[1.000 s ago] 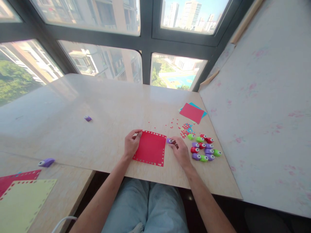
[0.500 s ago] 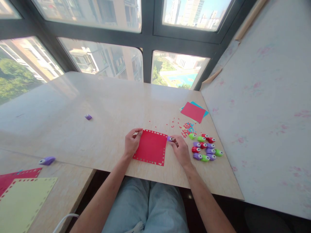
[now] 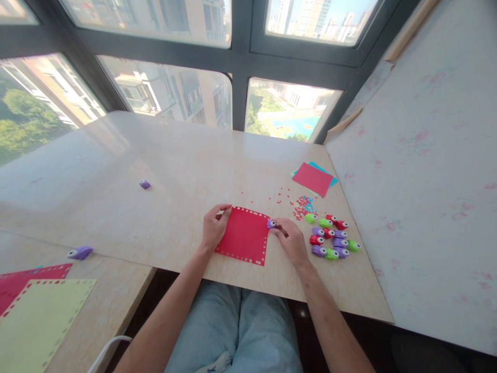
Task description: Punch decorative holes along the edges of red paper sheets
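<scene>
A red sheet of paper (image 3: 247, 235) lies in front of me, with small punched holes along its top, right and bottom edges. My left hand (image 3: 216, 226) pinches the sheet's upper left corner between thumb and fingers. At the upper right edge, my right hand (image 3: 290, 238) is closed on a small purple craft punch (image 3: 271, 224), which sits against the paper's edge. The shape it cuts there is hidden. Right of that hand stands a group of purple, green and red craft punches (image 3: 330, 240).
Punched-out confetti (image 3: 305, 205) is scattered behind the punches. Beyond it lies a stack of red and blue paper (image 3: 312, 179). Farther left are a purple punch (image 3: 144, 184) and a larger purple punch (image 3: 80, 253). A pale yellow punched sheet (image 3: 46, 321) overlaps a red sheet at lower left.
The whole view has shifted slightly. The purple punch has moved a little down along the paper's right edge with my right hand; my left hand keeps its hold on the corner.
</scene>
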### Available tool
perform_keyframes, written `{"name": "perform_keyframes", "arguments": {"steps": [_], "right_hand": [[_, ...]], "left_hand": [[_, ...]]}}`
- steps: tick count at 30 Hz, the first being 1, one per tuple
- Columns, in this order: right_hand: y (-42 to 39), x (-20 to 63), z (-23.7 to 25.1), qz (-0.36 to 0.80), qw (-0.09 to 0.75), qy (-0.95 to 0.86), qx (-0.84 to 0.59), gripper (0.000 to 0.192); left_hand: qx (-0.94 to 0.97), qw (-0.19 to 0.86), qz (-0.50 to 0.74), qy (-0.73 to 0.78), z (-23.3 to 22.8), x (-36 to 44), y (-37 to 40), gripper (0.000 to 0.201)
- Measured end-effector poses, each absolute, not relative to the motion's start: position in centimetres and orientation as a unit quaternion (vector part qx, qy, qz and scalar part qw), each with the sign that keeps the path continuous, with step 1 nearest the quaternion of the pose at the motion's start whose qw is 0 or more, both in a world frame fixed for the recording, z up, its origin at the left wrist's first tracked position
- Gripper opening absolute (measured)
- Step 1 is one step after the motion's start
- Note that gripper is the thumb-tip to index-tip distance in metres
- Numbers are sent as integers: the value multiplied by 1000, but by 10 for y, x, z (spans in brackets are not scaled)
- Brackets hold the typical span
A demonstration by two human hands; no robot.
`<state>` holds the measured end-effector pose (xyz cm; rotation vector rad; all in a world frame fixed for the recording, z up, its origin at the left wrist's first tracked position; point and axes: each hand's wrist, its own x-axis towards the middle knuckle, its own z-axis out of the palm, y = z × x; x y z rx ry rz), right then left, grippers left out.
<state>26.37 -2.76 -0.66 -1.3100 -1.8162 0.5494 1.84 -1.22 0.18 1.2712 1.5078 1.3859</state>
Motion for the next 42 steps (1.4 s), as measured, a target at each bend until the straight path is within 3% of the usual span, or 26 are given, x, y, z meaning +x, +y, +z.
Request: {"name": "perform_keyframes", "arguments": {"steps": [16,28,42], "right_hand": [[-29,263,-6,193,404,-713,-540,26],[-34,263,0,221,411,-706,-534,22],[-43,264,5,216,414,-708,-530,16]], "left_hand": [[533,344,504,587,5,22,-14,28],[623,253,433,600,3,22,-16,21],[594,279,453,603,6,22,-17,18]]}}
